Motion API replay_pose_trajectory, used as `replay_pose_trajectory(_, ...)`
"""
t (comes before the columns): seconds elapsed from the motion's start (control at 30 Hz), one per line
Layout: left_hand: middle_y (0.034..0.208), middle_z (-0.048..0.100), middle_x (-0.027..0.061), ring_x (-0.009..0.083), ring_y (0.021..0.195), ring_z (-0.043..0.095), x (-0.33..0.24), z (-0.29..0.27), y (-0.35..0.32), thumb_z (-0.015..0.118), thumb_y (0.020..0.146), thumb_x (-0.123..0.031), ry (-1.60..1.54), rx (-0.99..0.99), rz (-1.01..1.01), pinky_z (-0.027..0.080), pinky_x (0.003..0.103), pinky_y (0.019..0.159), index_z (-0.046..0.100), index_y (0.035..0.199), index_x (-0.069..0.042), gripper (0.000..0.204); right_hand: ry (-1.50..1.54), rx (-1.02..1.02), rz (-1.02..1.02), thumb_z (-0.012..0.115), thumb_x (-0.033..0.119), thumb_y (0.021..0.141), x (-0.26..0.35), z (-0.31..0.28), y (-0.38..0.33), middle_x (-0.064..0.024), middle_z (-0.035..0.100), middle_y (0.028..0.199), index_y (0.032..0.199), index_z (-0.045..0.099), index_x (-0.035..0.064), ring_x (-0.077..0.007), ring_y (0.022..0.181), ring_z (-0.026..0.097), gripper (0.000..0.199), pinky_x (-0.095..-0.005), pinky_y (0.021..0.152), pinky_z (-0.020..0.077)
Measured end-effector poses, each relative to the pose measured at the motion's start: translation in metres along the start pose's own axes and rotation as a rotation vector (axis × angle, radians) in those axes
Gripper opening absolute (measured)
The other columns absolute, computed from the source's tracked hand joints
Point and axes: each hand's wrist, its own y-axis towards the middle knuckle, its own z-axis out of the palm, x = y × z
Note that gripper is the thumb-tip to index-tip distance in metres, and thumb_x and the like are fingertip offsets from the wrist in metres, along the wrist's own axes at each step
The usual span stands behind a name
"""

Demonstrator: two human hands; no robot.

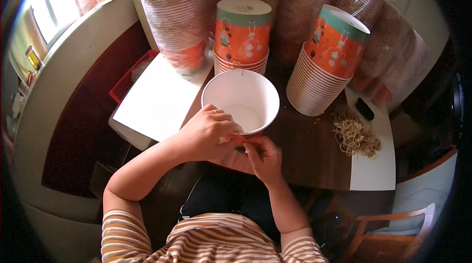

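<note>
A paper bucket [241, 93] with a white inside and orange outside stands tilted toward me at the table's near edge. Over its near rim my left hand [214, 130] is closed, with fingers gripping the rim. Just right of it, my right hand [264, 157] pinches what looks like the end of a thin cord, below the rim. The fingertips of both hands nearly meet there, and they partly hide the cord. A short piece of cord [242, 72] hangs inside the far rim. To the right lies a tangled heap of beige cords [356, 135].
Behind the bucket rises a stack of upturned orange-and-green buckets [243, 32]; another stack [327, 61] leans at the right. Tall plastic-wrapped stacks [177, 12] line the back. A black object [365, 109] lies by the cords. At left are a white board [152, 98] and red basket [129, 78].
</note>
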Motion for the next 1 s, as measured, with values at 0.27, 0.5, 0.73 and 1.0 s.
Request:
replay_pose_trajectory(0.27, 0.064, 0.06, 0.0022, 0.0207, 0.062, 0.061, -0.002, 0.01, 0.004, 0.071, 0.066, -0.015, 0.034, -0.113, 0.081, 0.045, 0.033, 0.066, 0.062, 0.079, -0.008, 0.017, -0.085, 0.056, -0.25, 0.066, 0.005, 0.082, -0.006, -0.008, 0.001, -0.0073, 0.066, 0.084, 0.089, 0.062, 0.0024, -0.0107, 0.069, 0.061, 0.009, -0.023, 0.06, 0.0489)
replay_pose_trajectory(0.5, 0.061, 0.059, 0.0022, 0.0195, 0.059, 0.06, 0.0, 0.016, 0.008, 0.072, 0.063, -0.011, 0.095, -0.167, 0.18, 0.046, 0.033, 0.062, 0.06, 0.077, -0.007, 0.018, -0.094, 0.078, -0.28, 0.066, 0.003, 0.081, -0.011, -0.013, 0.0, -0.0089, 0.066, 0.086, 0.086, 0.062, 0.0034, -0.0151, 0.072, 0.063, 0.007, -0.025, 0.062, 0.0501)
replay_pose_trajectory(0.73, 0.059, 0.058, 0.0024, 0.0196, 0.056, 0.06, 0.002, 0.019, 0.009, 0.07, 0.062, -0.006, 0.041, -0.207, 0.187, 0.046, 0.033, 0.062, 0.06, 0.076, -0.007, 0.017, -0.183, 0.074, -0.397, 0.066, 0.003, 0.08, -0.011, -0.013, 0.004, -0.0103, 0.065, 0.085, 0.086, 0.062, 0.0039, -0.0229, 0.074, 0.065, 0.007, -0.0296, 0.064, 0.0519)
replay_pose_trajectory(1.0, 0.057, 0.057, 0.0015, 0.0191, 0.054, 0.059, 0.003, 0.017, 0.01, 0.07, 0.064, -0.006, 0.005, -0.198, 0.187, 0.046, 0.032, 0.062, 0.06, 0.075, -0.007, 0.015, -0.205, 0.072, -0.396, 0.067, 0.004, 0.08, -0.011, -0.012, 0.007, -0.0105, 0.065, 0.085, 0.087, 0.062, 0.0042, -0.0238, 0.073, 0.065, 0.008, -0.0306, 0.064, 0.0522)
